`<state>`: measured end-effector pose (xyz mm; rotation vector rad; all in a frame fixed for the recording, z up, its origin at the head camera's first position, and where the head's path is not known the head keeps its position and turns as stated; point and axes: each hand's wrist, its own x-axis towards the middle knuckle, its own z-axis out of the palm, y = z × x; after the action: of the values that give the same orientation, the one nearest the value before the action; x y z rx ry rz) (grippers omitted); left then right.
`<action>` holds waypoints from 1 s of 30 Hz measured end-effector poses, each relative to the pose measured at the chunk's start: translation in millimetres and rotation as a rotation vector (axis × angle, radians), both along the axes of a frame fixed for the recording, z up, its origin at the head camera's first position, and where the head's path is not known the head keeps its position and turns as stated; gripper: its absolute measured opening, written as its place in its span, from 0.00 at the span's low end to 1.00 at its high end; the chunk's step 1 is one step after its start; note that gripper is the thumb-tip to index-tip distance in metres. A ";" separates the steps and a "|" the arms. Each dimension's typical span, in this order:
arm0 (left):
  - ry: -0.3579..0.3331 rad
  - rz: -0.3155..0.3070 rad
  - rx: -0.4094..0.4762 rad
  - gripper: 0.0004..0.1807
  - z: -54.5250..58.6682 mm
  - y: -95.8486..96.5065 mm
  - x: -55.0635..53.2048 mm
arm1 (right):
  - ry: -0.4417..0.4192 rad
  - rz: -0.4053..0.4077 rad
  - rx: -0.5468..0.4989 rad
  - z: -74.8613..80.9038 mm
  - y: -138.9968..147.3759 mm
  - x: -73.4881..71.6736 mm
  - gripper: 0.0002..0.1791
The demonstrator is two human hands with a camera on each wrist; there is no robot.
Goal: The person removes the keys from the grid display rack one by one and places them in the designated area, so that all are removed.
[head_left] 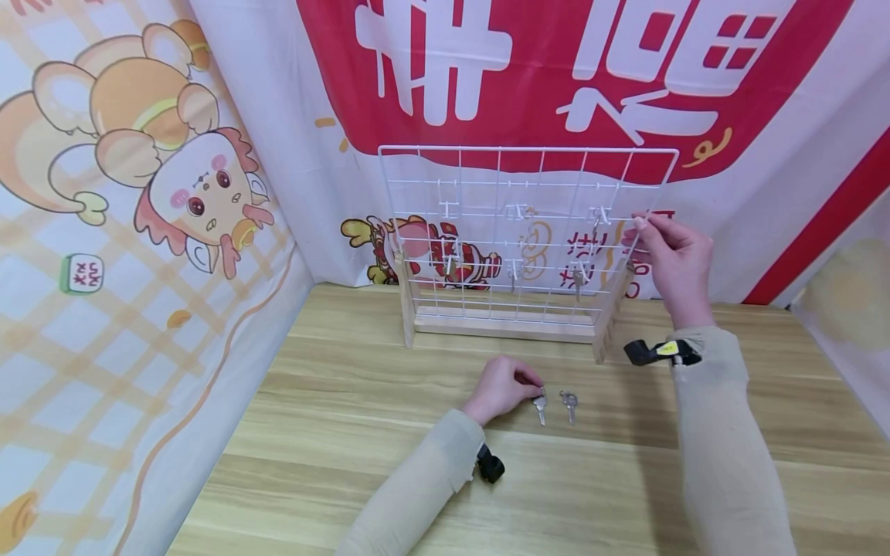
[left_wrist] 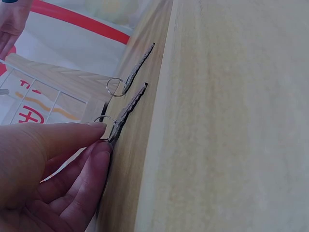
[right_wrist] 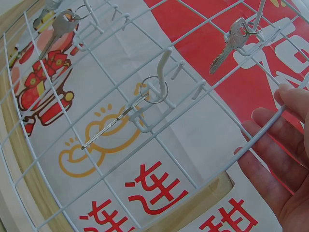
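Observation:
My left hand is low over the table, pinching a silver key by its ring end between thumb and fingers. In the left wrist view the blade of this key points away from the fingertips, close along the wood. Beside it on the table lies a second key with its own ring. My right hand grips the right edge of a white wire grid, thumb in front and fingers behind. Keys hang by rings from several hooks on the grid, among them one key near the right hand.
A wooden base holds the grid upright on the wood-grain table. Behind it hangs a printed cloth with red and white lettering. Another patterned cloth borders the table's left side.

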<state>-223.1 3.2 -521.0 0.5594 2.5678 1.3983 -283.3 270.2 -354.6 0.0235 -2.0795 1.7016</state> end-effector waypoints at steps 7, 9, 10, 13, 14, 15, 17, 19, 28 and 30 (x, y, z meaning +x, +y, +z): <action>-0.042 0.001 0.048 0.07 3.4 -1.0 2.1 | 0.004 -0.003 0.010 0.2 -0.3 0.4 0.22; -0.067 0.002 0.074 0.09 6.7 -2.6 3.2 | 0.005 -0.004 0.014 0.2 -0.3 0.4 0.22; -0.077 0.003 0.084 0.10 8.7 -3.6 3.6 | 0.004 -0.005 0.013 0.2 -0.3 0.4 0.22; -0.091 0.009 0.116 0.11 15.4 -7.3 3.5 | 0.004 -0.007 0.014 0.3 -0.1 0.1 0.23; -0.093 0.014 0.128 0.11 18.3 -8.6 3.1 | 0.004 -0.007 0.014 0.3 0.0 0.1 0.23; -0.093 0.020 0.140 0.12 21.5 -9.8 2.6 | 0.003 -0.007 0.013 0.4 0.0 0.2 0.23; -0.076 0.029 0.160 0.12 30.5 -12.2 1.2 | 0.001 -0.007 0.014 0.4 0.2 0.3 0.23; -0.049 0.038 0.180 0.13 41.8 -14.2 -0.3 | -0.001 -0.006 0.012 0.5 0.4 0.7 0.23; 0.100 0.048 0.344 0.17 101.0 -15.3 -1.1 | -0.003 0.000 0.013 0.9 0.0 1.3 0.23; 0.113 0.048 0.380 0.17 113.6 -13.4 0.1 | -0.005 -0.001 0.015 1.0 -0.2 1.4 0.23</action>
<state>-223.1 -10.2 -407.4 0.6498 2.4205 1.9413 -281.9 269.9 -353.6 0.0231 -2.0956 1.6876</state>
